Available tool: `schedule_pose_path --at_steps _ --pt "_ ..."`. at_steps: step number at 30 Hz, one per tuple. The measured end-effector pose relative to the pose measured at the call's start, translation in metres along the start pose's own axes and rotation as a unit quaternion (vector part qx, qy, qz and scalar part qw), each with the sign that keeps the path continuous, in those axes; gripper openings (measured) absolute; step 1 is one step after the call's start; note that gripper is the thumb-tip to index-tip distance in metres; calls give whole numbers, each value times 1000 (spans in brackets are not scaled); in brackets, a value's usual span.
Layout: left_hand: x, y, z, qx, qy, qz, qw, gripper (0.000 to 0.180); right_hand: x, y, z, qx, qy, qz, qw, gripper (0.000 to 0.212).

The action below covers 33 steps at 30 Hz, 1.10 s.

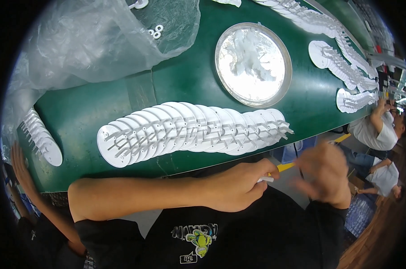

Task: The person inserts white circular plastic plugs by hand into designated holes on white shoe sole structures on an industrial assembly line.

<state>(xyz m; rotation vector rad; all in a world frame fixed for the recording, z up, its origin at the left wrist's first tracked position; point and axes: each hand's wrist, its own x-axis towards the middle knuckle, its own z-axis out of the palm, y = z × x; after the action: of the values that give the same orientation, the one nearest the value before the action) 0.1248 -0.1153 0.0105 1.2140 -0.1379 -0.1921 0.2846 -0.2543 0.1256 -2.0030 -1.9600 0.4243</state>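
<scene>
Your left hand (239,187) grips a white piece (267,179) just right of and below frame centre, long axis nearly level, pointing right; your right hand (323,172) blurs, its grip unclear.

The left hand (241,186) grips a small white piece (266,179).

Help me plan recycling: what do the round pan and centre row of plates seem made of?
Round pan: probably metal, shiny, as its grey rim glints. Row of plates: likely plastic, smooth and white, by even colour and soft sheen.
</scene>
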Motion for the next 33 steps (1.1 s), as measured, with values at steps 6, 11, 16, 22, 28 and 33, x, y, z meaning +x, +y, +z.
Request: schedule_pose_path --at_steps 6,11,16,22,28,33 --pt "1 8 -1 16 -67 -65 996 30 -4 -5 34 149 -18 -65 987 27" --pt "5 7 -4 46 -42 -65 996 43 6 -1 24 176 -47 -44 982 21" --pt "2 0 -2 7 -29 -104 994 42 31 27 -13 28 102 81 991 13" --pt "3 -3 -1 -24 -8 -151 988 26 90 98 1 -32 83 22 996 13" --pt "3 7 -12 -48 -56 -238 969 20 104 97 14 32 53 -13 998 14" --pt "0 -7 -3 -46 -24 -224 973 17 104 97 10 0 66 -31 997 15"
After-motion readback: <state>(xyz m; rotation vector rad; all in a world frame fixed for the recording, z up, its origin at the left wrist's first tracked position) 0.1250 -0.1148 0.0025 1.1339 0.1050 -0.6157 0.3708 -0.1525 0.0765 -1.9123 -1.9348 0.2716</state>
